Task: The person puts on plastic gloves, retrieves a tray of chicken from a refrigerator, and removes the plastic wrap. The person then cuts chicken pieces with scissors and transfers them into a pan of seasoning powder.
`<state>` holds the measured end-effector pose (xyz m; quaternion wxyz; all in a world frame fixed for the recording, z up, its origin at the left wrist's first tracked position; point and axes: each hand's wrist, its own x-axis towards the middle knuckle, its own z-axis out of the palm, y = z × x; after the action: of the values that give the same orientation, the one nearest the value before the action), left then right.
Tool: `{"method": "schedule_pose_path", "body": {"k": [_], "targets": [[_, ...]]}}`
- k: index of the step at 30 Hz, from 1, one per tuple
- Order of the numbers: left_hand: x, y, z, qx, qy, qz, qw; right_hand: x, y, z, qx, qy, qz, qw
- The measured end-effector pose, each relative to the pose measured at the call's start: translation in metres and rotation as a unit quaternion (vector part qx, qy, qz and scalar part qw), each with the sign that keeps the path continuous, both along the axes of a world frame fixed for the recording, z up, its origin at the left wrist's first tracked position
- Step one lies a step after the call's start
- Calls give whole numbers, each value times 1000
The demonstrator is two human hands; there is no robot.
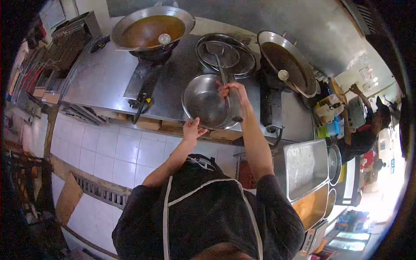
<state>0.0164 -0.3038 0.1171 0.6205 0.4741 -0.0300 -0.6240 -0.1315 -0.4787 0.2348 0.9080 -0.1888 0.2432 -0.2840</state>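
Observation:
A wide, shiny metal bowl (203,102) sits near the front edge of the steel counter. My left hand (190,131) grips its near-left rim. Over the bowl's right side, my right hand (233,93) is closed around the handle of a long-handled metal utensil (222,69). The utensil points away from me, and its far end overlaps a round strainer (229,56) lying in a second metal bowl (248,65) behind. I cannot tell whether the utensil and the strainer are joined.
A large wok of brown liquid (151,28) stands back left, another wok (288,65) back right, each with a ladle in it. Metal trays (305,169) lie to my right. A co-worker (368,134) stands farther right. A floor drain (99,188) runs at left.

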Motion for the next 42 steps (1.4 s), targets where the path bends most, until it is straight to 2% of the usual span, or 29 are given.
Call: {"method": "schedule_pose_path", "body": {"k": [1,4,8,10,11,13,14,16,18,20,22,23,24,26,27,29,30,32,36,38,39,41,42], "targets": [[0,0,2,-4,1,-1,1000,-2,-17,-13,48,-61,37,996],[1,0,10,32,-14,-10,999,-3,-46,-40,74,-79,47,993],[2,-3,1,14,2,-19,1000,-12,-66,-45,100,-110,53,987],[2,0,4,-20,4,-20,1000,-15,-56,-38,7,-148,-50,988],[4,-3,-12,-30,17,-39,999,-19,-51,-39,5,-152,-46,987],[6,-2,-15,-27,28,-31,999,-33,-43,-51,-86,-207,-44,974],[6,-1,-16,-19,44,-27,998,-41,-34,-55,-87,-209,-43,973],[15,7,-11,-17,48,-43,998,-54,-9,-51,-18,-170,-137,976],[27,12,-20,25,-60,-29,997,-62,17,-44,-45,-185,-144,971],[55,3,-44,15,-200,60,978,-73,33,-50,-75,-200,-156,964],[108,-33,-78,-87,-399,213,888,-91,45,-60,-39,-130,-190,972],[136,-45,-47,-76,-540,237,804,-100,55,-63,-37,-132,-196,971],[177,-67,-47,-90,-607,259,746,-107,65,-64,-46,-129,-211,968],[225,-95,-15,28,-744,262,614,-117,91,-64,-53,-126,-225,965],[245,-98,-20,28,-745,262,613,-119,108,-56,-40,-122,-245,961],[279,-112,-30,238,-824,87,508,-125,134,-63,-12,-113,-268,957],[288,-110,-31,229,-827,88,506,-130,148,-73,4,-107,-270,957],[293,-111,-32,253,-840,-7,479,-121,182,-75,-9,-38,-268,963],[290,-114,-19,273,-837,-12,474,-43,216,-37,-30,81,-75,994],[288,-112,-21,293,-834,-12,467,11,206,-27,-43,78,56,994],[295,-114,-35,278,-849,12,449,34,205,-28,-32,74,55,995],[292,-107,-35,285,-850,11,442,71,195,-30,-103,64,159,980],[290,-112,-29,287,-851,18,440,79,192,-32,-108,60,158,980]]}}
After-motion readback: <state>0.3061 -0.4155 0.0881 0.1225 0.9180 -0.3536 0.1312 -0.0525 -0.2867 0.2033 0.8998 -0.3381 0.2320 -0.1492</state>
